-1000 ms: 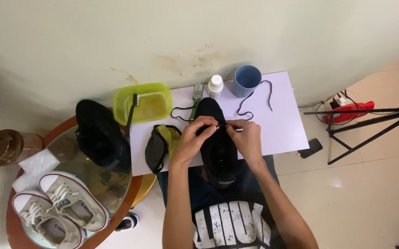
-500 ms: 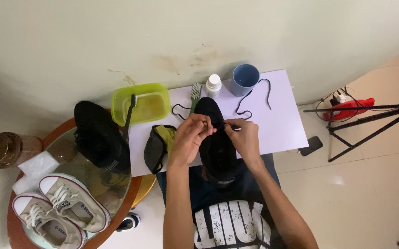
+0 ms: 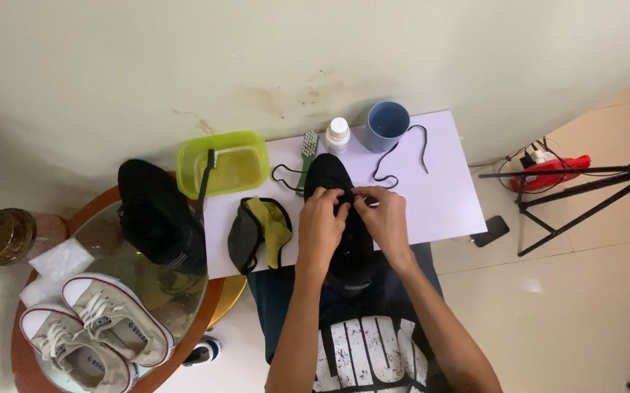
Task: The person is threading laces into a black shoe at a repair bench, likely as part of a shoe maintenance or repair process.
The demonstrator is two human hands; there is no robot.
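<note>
On the white rectangular table (image 3: 439, 196), at six o'clock from the blue cup (image 3: 387, 125), the black canvas shoe (image 3: 340, 218) lay toe-away as before. Both hands had drawn closer together since half a second earlier: the left hand (image 3: 321, 222) and right hand (image 3: 382, 216) curled, fingertips pinching the thin black shoelace (image 3: 384, 164) over its eyelets.

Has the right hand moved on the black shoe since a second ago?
Yes. The right hand has shifted inward toward the left hand, over the black shoe, judged against the blue cup.
</note>
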